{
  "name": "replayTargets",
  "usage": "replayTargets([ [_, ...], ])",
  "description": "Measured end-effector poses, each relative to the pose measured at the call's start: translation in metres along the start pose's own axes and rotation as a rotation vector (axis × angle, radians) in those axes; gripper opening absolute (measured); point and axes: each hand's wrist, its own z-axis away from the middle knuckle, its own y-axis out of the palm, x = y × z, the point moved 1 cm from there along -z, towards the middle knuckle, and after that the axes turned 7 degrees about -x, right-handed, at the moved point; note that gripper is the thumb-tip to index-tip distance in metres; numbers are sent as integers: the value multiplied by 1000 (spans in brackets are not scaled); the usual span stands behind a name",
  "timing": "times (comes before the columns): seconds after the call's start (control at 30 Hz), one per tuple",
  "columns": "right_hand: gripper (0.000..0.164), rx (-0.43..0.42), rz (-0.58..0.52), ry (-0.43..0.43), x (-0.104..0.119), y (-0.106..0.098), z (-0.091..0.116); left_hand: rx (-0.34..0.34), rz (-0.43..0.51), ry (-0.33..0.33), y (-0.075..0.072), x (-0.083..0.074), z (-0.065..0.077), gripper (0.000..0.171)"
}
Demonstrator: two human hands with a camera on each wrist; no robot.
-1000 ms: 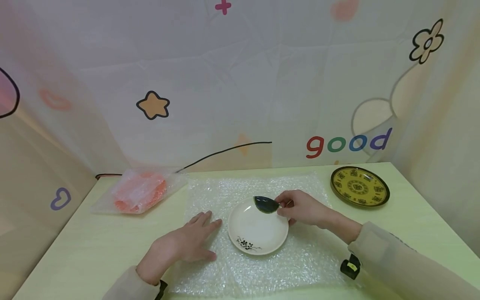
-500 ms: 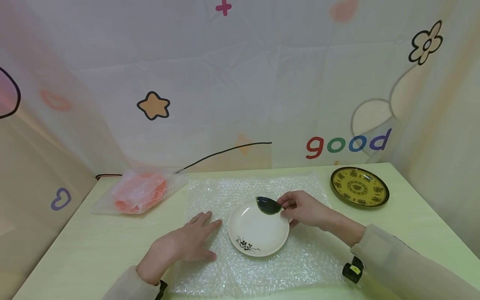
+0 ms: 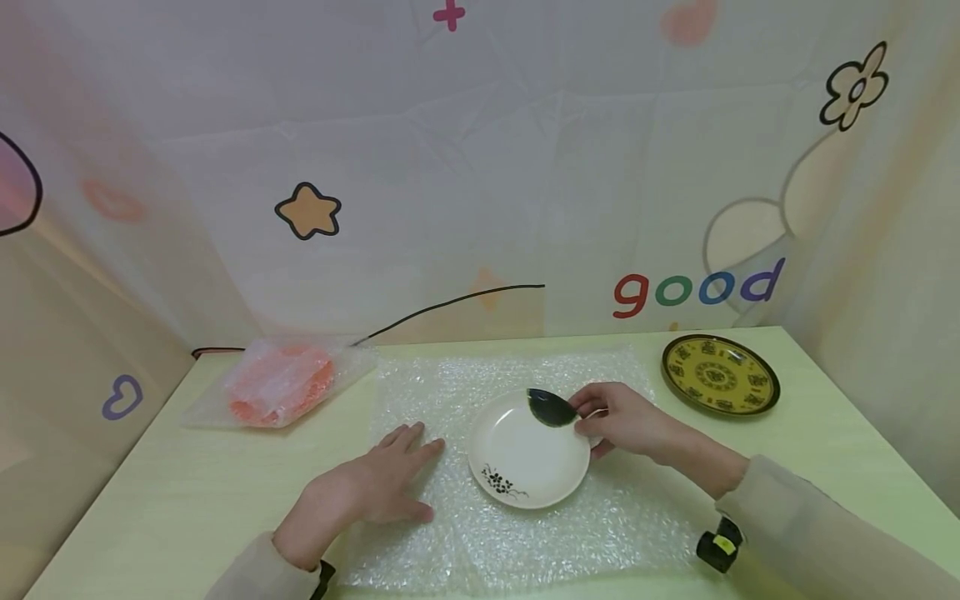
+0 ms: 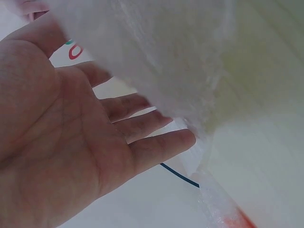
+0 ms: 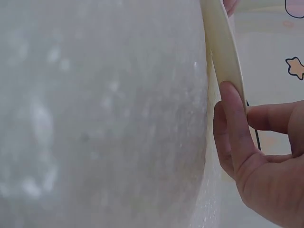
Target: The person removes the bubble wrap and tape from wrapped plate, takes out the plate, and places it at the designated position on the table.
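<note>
A round white plate point(image 3: 528, 454) with a dark green patch on its far right and a small dark flower print near its front lies over a sheet of bubble wrap point(image 3: 427, 375). My right hand point(image 3: 626, 423) pinches the plate's right rim. In the right wrist view the plate point(image 5: 224, 52) shows edge-on, a finger and thumb on either side of its rim. Left of the plate, my left hand point(image 3: 371, 485) rests on the bubble wrap, fingers spread and fairly straight. The left wrist view shows this hand's palm point(image 4: 71, 128), with the wrap by the fingertips.
A yellow-green plate point(image 3: 720, 375) with a dark rim and dark patterns sits at the back right of the table point(image 3: 187, 492). At the back left lies a clear plastic bag point(image 3: 281, 383) with something pink inside. A printed curtain point(image 3: 450, 167) hangs behind the table.
My right hand and the white plate have shifted a little to the right across the bubble wrap. The left hand stays where it was.
</note>
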Motion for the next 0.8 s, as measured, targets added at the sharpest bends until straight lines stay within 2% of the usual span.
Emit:
replayTargets([
  [0.3, 38, -21, -40, 7, -5, -12, 5, -3, 18, -9, 0, 1, 0, 83],
  [0.8, 41, -91, -97, 32, -14, -28, 13, -1, 19, 11, 0, 1, 0, 83],
])
